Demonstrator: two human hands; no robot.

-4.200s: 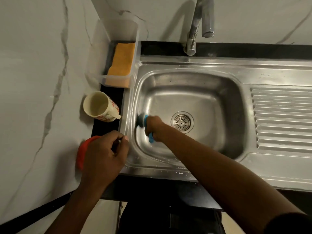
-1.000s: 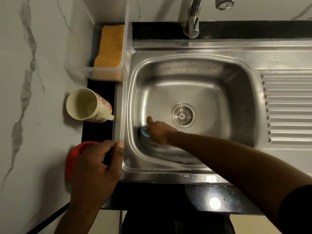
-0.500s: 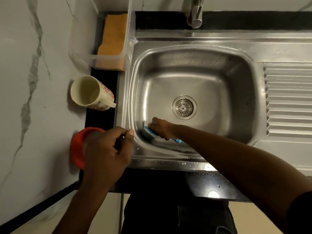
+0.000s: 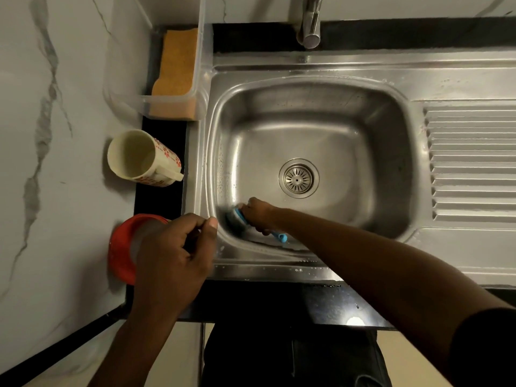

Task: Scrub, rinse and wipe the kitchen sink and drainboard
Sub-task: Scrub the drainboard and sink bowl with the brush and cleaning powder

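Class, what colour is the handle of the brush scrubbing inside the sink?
Blue. The brush in the right hand shows it best in the head view.

Sink (image 4: pixel 307 113), drainboard (image 4: pixel 472 163): brushed stainless steel, satin sheen, droplet-speckled. Faucet (image 4: pixel 310 23): polished metal. Countertop (image 4: pixel 159 196): glossy black stone. Container (image 4: pixel 201 79): clear smooth plastic. Sponge (image 4: pixel 178 60): rough, porous. Brush (image 4: pixel 282 236): blue plastic.

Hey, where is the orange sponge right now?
In the head view the orange sponge sits upper left, inside the clear container on the counter, beside the back-left corner of the sink and beyond the mug.
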